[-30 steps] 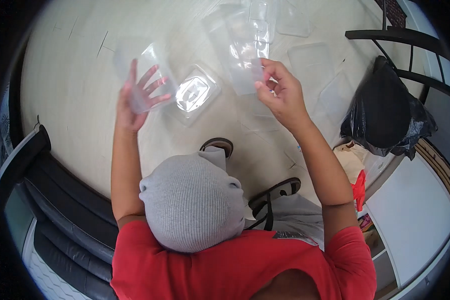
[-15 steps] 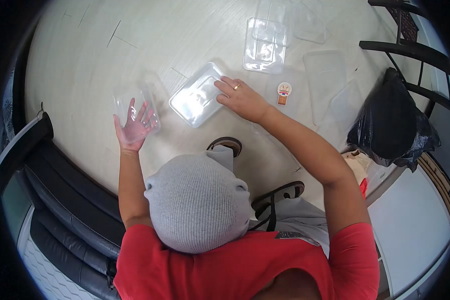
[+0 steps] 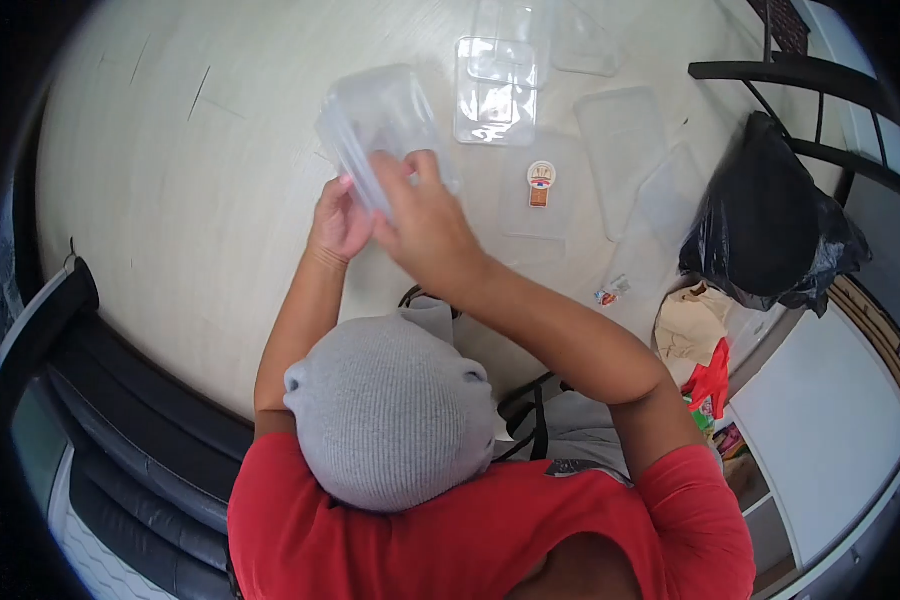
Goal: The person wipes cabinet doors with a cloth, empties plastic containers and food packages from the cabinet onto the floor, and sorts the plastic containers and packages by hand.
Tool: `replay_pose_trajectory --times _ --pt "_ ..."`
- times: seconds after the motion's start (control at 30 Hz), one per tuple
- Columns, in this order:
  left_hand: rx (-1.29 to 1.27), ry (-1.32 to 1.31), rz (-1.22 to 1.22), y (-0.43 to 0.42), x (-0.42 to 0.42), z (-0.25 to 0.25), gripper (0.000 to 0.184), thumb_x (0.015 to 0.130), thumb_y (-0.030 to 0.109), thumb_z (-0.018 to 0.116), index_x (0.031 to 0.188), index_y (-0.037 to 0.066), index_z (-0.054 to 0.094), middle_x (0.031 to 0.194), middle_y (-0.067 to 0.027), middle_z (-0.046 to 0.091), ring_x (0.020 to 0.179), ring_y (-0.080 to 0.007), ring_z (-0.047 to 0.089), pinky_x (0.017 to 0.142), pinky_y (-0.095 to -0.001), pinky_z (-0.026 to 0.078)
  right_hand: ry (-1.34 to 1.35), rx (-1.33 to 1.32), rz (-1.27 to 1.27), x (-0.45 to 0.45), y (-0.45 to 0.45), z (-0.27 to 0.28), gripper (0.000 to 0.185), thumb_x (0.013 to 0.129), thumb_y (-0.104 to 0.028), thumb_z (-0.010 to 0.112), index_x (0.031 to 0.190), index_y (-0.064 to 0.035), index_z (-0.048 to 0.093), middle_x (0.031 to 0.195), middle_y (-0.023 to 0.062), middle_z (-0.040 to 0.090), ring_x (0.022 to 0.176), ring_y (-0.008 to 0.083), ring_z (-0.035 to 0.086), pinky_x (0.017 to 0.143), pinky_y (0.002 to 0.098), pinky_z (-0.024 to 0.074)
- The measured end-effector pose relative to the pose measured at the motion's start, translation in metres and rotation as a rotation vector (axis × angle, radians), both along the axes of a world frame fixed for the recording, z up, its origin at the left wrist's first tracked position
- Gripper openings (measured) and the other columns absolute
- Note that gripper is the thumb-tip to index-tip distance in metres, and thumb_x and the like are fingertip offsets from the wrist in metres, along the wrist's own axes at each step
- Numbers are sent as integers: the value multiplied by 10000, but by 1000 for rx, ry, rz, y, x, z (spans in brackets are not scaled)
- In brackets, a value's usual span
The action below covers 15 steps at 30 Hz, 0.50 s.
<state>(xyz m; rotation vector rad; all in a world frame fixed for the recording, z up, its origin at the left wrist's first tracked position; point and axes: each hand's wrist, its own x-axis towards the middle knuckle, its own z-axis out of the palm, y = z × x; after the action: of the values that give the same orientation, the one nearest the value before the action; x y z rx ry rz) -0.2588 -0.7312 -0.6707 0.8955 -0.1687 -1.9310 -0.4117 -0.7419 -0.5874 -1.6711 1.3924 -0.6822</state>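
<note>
A clear plastic container [image 3: 395, 105] is tilted up off the floor in front of me, with doubled rim edges along its left side. Whether a second container or a lid is against it, I cannot tell. My left hand [image 3: 342, 222] is closed on the lower left rim. Over the container's near end, my right hand [image 3: 430, 225] has its fingers bent against the plastic, slightly blurred by motion. Further right on the floor lie a clear tray-like lid [image 3: 496, 110] and a flat clear sheet [image 3: 625, 140]. A round-topped label [image 3: 541, 184] sits near them.
At the right are a black plastic bag [image 3: 775, 215], a dark metal rack [image 3: 810, 75] and a white cabinet panel [image 3: 830, 400]. A beige bag [image 3: 690, 325] and a small wrapper [image 3: 613, 291] lie closer. A black padded seat [image 3: 140, 385] stands at the left.
My left hand has moved right and my right hand left, meeting at the container. The clear piece under my right hand has left its spot on the floor. The view has shifted slightly.
</note>
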Motion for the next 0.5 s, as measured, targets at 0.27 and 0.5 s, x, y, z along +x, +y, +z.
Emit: replay_pose_trajectory --times 0.27,0.5 --pt "45 178 -42 0 -14 -3 982 698 678 610 1450 157 253 1411 -147 379 1260 -320 421 1022 -522 384 -216 124 -127 -79 4 -20 599 770 -241 725 1249 -15 446 1067 205 500 829 273 568 750 371 479" --pt "52 133 -196 5 -6 -28 1043 651 725 630 1405 70 328 1357 -152 452 1213 -303 479 1002 -450 426 716 219 -565 -147 32 -122 642 749 -267 750 1225 28 435 1094 172 497 1002 301 501 862 400 417"
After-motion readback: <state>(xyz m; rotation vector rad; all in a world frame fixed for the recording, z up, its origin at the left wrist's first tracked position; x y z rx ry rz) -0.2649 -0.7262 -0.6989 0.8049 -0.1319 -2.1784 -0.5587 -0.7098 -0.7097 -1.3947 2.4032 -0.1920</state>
